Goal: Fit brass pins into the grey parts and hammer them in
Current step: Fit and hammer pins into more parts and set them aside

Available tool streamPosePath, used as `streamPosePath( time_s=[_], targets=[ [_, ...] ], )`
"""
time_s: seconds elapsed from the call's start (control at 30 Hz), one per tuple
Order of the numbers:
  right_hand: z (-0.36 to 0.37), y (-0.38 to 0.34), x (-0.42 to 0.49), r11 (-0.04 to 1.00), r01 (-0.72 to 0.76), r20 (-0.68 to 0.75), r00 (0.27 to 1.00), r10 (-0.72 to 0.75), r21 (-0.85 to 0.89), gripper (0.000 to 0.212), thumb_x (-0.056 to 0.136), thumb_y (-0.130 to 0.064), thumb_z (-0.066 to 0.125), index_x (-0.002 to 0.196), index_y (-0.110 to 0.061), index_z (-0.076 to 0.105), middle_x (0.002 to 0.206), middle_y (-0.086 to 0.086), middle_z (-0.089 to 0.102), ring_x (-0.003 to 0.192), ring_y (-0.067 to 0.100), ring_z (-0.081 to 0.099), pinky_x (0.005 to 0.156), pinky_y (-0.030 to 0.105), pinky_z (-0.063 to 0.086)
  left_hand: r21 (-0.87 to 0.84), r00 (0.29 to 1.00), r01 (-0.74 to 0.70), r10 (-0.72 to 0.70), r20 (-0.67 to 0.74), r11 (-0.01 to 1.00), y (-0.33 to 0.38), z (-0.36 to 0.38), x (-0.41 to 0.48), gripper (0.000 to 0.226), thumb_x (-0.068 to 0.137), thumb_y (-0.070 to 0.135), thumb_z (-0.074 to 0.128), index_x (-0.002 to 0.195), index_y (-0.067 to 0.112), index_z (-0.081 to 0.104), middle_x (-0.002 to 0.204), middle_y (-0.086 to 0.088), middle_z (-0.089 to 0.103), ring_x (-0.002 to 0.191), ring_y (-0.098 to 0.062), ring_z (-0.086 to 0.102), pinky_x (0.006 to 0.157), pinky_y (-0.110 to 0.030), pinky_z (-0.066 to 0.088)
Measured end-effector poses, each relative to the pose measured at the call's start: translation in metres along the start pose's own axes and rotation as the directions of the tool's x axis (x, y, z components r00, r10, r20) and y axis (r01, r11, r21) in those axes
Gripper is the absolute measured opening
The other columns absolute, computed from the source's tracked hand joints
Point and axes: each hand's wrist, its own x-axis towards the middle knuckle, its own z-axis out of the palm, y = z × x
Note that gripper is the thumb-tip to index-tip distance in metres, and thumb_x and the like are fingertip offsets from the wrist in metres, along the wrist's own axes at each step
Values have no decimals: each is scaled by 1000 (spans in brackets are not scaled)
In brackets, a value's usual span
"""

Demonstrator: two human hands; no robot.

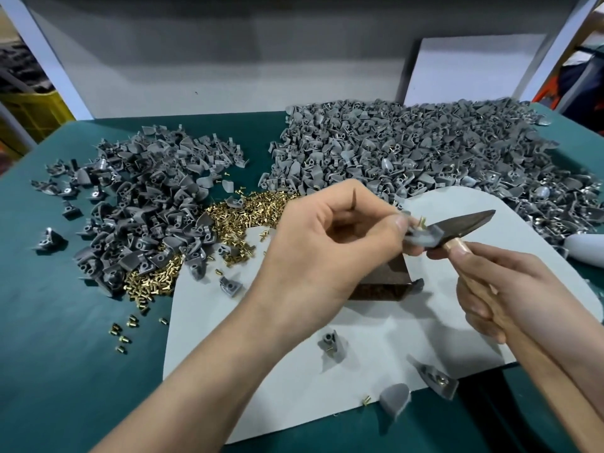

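My left hand (330, 243) pinches a grey part (421, 238) with a brass pin (421, 221) sticking up out of it, held above a dark block (382, 287) on the white mat (385, 348). My right hand (496, 289) grips the wooden handle of a hammer (464, 223), whose dark head lies just right of the part. Its index finger reaches under the part. Loose brass pins (242, 220) are heaped between the two grey piles.
A pile of grey parts (147, 204) lies at the left on the green table (65, 354), and a much larger pile (425, 148) at the back right. Single grey parts (331, 344) and stray pins (124, 335) lie on the mat and table. A white board stands behind.
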Motion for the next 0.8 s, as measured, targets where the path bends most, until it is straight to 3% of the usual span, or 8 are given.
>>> streamPosePath(
  time_s=[0.1, 0.23, 0.4, 0.47, 0.6, 0.67, 0.73, 0.8],
  targets=[
    [6, -15, -8, 991, 74, -45, 996, -80, -112, 34, 73, -44, 64, 88, -13, 68, 40, 5, 35, 32, 18, 29, 35, 15, 31, 280, 997, 42, -21, -79, 959, -29, 1, -1, 13, 82, 4, 68, 75, 13, 63, 89, 3, 73, 83, -2, 66, 75, -19, 53],
    [20, -39, -21, 886, 215, 6, 972, -233, -410, 14, 86, -33, 58, 86, -20, 63, 36, 3, 38, 25, 16, 34, 33, 12, 29, 497, 976, 161, -62, -210, 853, -69, 1, -8, 7, 81, 6, 70, 78, 11, 66, 111, 15, 61, 111, -2, 51, 105, -38, 36],
    [34, -57, -27, 628, 277, 118, 952, -283, -727, 31, 80, -42, 49, 86, -12, 56, 42, 4, 35, 33, 14, 27, 34, 25, 28, 476, 977, 92, 13, -213, 874, -82, -4, -7, 18, 78, 6, 74, 73, 20, 64, 117, 14, 58, 119, -14, 48, 104, -45, 36],
    [42, -60, -30, 545, 257, 94, 947, -308, -798, 28, 79, -44, 48, 85, -17, 54, 45, 9, 42, 35, 17, 33, 36, 27, 30, 470, 977, 100, 3, -214, 877, -82, -4, -6, 18, 78, 5, 75, 73, 20, 65, 117, 14, 58, 119, -17, 48, 103, -45, 38],
    [53, -49, -24, 400, 221, 106, 951, -289, -890, 19, 86, -36, 56, 79, -18, 52, 45, 1, 39, 44, 17, 38, 45, 35, 34, 489, 975, 66, 48, -218, 870, -85, -6, -6, 10, 78, 5, 75, 74, 13, 69, 116, 12, 58, 117, -18, 50, 100, -43, 39],
    [47, -49, -22, 443, 245, 118, 948, -294, -862, 20, 87, -35, 56, 82, -15, 55, 45, 8, 43, 38, 17, 37, 39, 30, 34, 484, 972, 59, 59, -226, 873, -86, -6, -6, 9, 78, 5, 75, 73, 10, 69, 115, 12, 59, 117, -17, 51, 101, -42, 40],
    [35, -54, -21, 584, 272, 83, 941, -329, -765, 24, 85, -37, 54, 83, -14, 57, 45, 10, 42, 30, 12, 32, 31, 27, 33, 463, 973, 82, 29, -227, 883, -87, -5, -7, 9, 78, 5, 74, 73, 10, 70, 114, 14, 59, 117, -14, 51, 102, -39, 39],
    [21, -53, -18, 721, 258, 21, 947, -320, -643, 22, 86, -36, 53, 80, -16, 58, 39, 5, 41, 26, 15, 37, 29, 15, 29, 445, 974, 115, -12, -228, 888, -86, -5, -10, 8, 79, 6, 73, 74, 11, 69, 113, 16, 59, 118, -9, 50, 103, -31, 38]
  ],
)
